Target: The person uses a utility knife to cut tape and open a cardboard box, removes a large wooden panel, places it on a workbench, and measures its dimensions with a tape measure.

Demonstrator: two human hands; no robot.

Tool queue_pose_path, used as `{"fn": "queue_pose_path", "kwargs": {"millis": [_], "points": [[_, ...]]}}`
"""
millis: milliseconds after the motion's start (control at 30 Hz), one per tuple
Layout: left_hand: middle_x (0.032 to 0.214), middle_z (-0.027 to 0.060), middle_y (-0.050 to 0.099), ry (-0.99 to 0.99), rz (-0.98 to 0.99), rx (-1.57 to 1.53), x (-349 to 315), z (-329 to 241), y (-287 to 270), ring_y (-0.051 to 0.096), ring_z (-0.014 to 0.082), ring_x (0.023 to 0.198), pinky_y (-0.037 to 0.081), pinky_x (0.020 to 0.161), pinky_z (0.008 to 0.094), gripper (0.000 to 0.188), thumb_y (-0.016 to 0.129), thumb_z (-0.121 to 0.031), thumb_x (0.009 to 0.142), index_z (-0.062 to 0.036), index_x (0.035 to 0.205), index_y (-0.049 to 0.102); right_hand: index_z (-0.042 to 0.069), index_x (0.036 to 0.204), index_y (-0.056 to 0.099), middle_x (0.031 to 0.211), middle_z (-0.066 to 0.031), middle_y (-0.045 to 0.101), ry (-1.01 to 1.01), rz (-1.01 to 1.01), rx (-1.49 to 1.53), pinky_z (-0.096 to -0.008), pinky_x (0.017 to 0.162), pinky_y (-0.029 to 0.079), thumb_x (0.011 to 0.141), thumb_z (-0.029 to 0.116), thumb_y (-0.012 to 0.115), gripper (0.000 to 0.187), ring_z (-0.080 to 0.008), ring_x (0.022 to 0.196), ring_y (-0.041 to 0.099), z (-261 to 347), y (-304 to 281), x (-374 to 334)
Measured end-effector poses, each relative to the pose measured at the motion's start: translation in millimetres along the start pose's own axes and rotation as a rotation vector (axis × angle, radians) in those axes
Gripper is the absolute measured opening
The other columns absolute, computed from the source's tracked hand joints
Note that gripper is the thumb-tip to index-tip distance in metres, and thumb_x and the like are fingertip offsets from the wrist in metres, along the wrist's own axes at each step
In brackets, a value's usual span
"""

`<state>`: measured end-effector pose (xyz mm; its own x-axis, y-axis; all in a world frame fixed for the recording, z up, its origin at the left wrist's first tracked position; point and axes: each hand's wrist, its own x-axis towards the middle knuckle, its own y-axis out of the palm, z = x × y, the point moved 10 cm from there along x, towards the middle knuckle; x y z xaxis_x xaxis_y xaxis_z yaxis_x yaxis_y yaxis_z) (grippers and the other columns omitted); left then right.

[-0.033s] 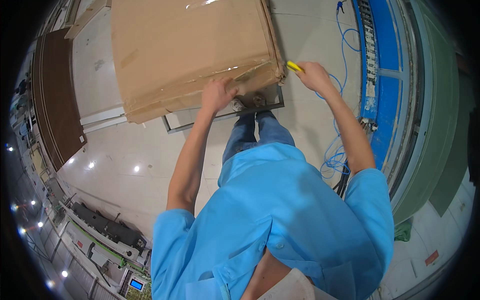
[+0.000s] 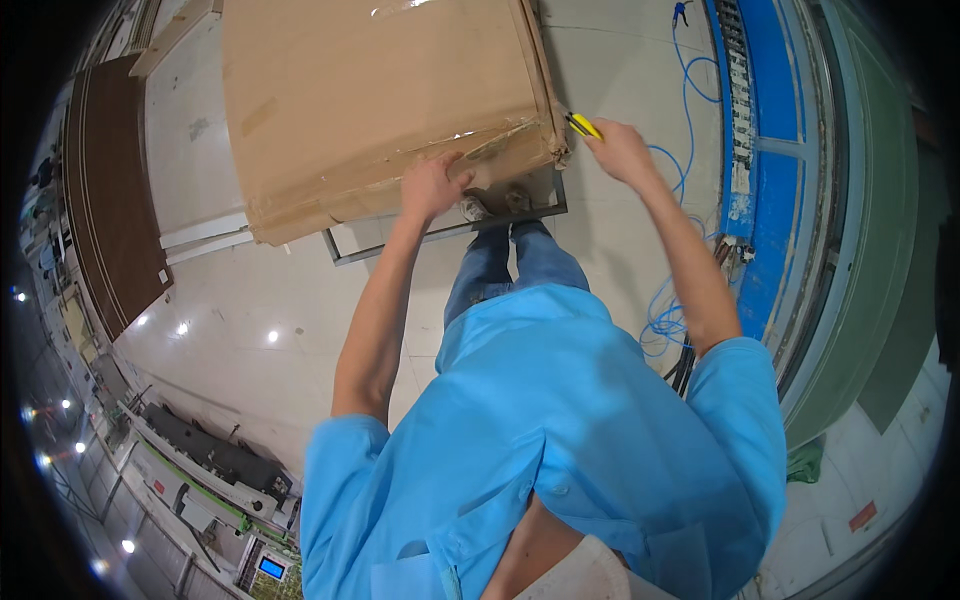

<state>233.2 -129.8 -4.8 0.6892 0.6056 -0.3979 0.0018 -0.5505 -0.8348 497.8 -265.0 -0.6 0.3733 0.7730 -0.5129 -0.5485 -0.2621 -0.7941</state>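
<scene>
From a distance, I have a large brown cardboard box (image 2: 380, 85) ahead, the unclenched left hand (image 2: 433, 188) on its near edge, and a slim yellow-and-black knife (image 2: 585, 127) gripped by the right hand (image 2: 622, 154) beside its corner, likely for cutting, calling for steady blade control next.

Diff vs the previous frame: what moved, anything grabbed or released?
The right hand shifted slightly left and forward, bringing the yellow tool closer to the cardboard package's corner; more of the tool shows. Nothing visibly taken hold of or let go. Left hand stays on the package's near edge, barely shifted; package and metal frame unchanged.
</scene>
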Motion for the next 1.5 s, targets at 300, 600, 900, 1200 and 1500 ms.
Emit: {"fn": "queue_pose_path", "kwargs": {"millis": [300, 600, 900, 1200, 1500], "points": [[0.118, 0.0161, 0.069, -0.04, -0.063, 0.003, -2, 0, -6, 0.064, 0.0377, 0.108, 0.051, 0.095, 0.0471, 0.048, 0.067, -0.045, 0.085, -0.0149, 0.123, 0.068, 0.001, 0.106, 0.066, 0.093, -0.0256, 0.07, 0.136, -0.148, 0.152, -0.052, 0.081, 0.054, 0.092, 0.022, 0.058, 0.026, -0.0437, 0.091, 0.068, 31, 48, -21], [0.115, 0.0152, 0.068, -0.074, 0.039, -0.104, -71, -19, 83, 0.062, 0.0386, 0.107, 0.051, 0.092, 0.049, 0.033, 0.068, -0.023, 0.077, -0.0113, 0.107, 0.071, 0.004, 0.108, 0.066, 0.093, -0.0247, 0.069, 0.015, -0.396, 0.31, -0.0526, 0.078, 0.05, 0.092, 0.023, 0.057, 0.025, -0.0456, 0.091, 0.065, -20, 14, -113], [0.121, 0.0199, 0.067, -0.237, 0.183, -0.545, -179, -16, 202, 0.064, 0.0338, 0.113, 0.051, 0.094, 0.0443, 0.052, 0.066, -0.04, 0.088, -0.0061, 0.128, 0.063, 0.005, 0.118, 0.064, 0.068, 0.0004, 0.056, 0.197, -0.295, 0.679, -0.027, 0.047, 0.045, 0.094, 0.015, 0.062, 0.026, -0.0091, 0.054, 0.054, -72, 110, -161], [0.117, 0.0143, 0.066, 0.234, -0.563, -0.445, -75, -92, -27, 0.062, 0.032, 0.11, 0.05, 0.092, 0.0422, 0.039, 0.068, -0.028, 0.089, -0.0086, 0.123, 0.063, 0.004, 0.121, 0.062, 0.097, -0.0231, 0.069, 0.108, -0.407, 0.51, -0.0485, 0.077, 0.051, 0.093, 0.023, 0.061, 0.034, -0.0434, 0.093, 0.066, -54, 41, -140], [0.117, 0.0166, 0.068, -0.022, 0.024, 0.008, 28, -88, 65, 0.063, 0.0374, 0.109, 0.053, 0.089, 0.05, 0.044, 0.067, -0.045, 0.084, -0.0206, 0.121, 0.068, 0.004, 0.121, 0.062, 0.099, -0.024, 0.069, 0.033, -0.351, 0.585, -0.0465, 0.079, 0.051, 0.093, 0.024, 0.061, 0.035, -0.0425, 0.095, 0.066, -118, 37, -103]]}}
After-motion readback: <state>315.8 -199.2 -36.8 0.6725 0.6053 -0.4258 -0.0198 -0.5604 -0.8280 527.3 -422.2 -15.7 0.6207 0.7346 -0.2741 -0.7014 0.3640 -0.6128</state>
